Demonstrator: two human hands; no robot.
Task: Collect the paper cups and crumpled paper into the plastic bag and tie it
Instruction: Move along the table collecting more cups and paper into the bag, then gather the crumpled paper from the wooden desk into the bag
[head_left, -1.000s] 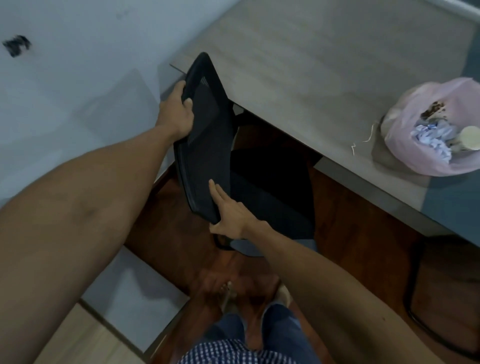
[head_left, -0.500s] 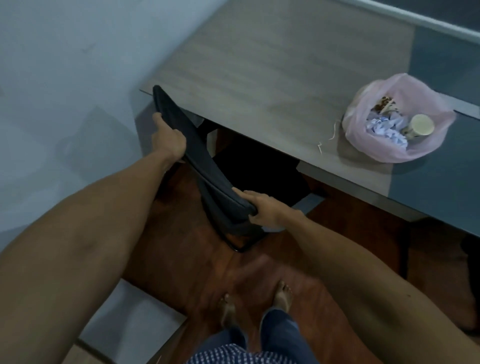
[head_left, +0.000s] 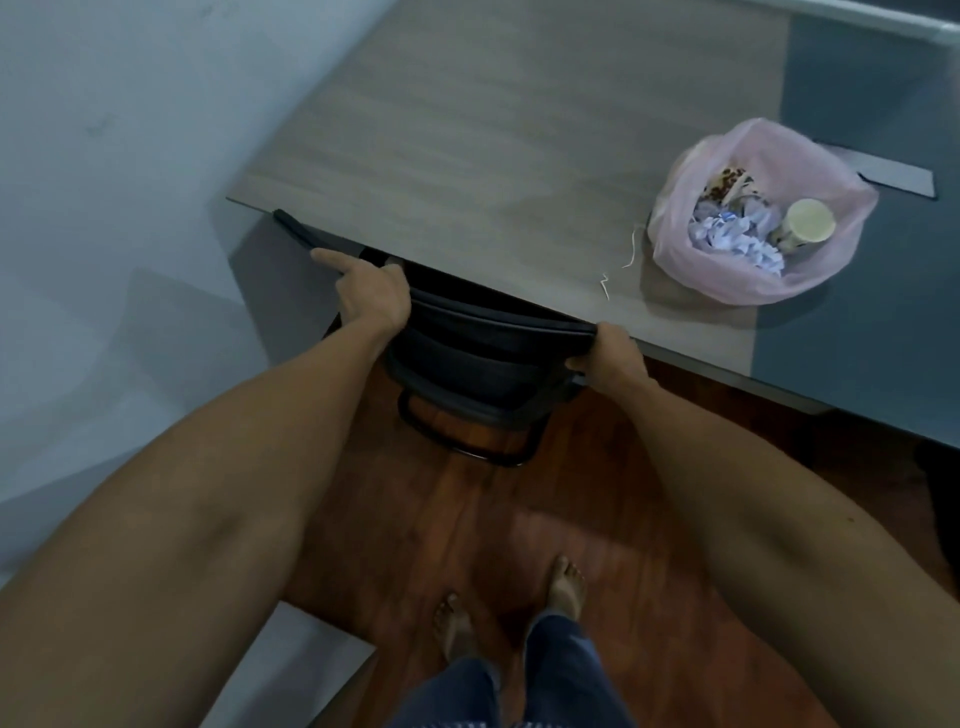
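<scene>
An open pink plastic bag (head_left: 826, 171) sits on the desk at the right. Inside it lie crumpled paper (head_left: 737, 236), an upright paper cup (head_left: 808, 221) and a patterned cup (head_left: 727, 182). Both my hands are far from the bag, on the backrest of a black chair (head_left: 493, 338) at the desk's near edge. My left hand (head_left: 371, 293) grips the left part of the backrest's top with its forefinger stretched out. My right hand (head_left: 608, 351) grips the backrest's right end.
The grey wooden desk (head_left: 493, 130) has a darker section at the right. A short white string (head_left: 623, 260) lies on it beside the bag. A pale wall is on the left. My bare feet (head_left: 566, 584) stand on reddish wooden floor.
The chair has turned and slid in under the desk, its backrest now against the near edge. Both hands went with it. My view has shifted so the bag sits further left.
</scene>
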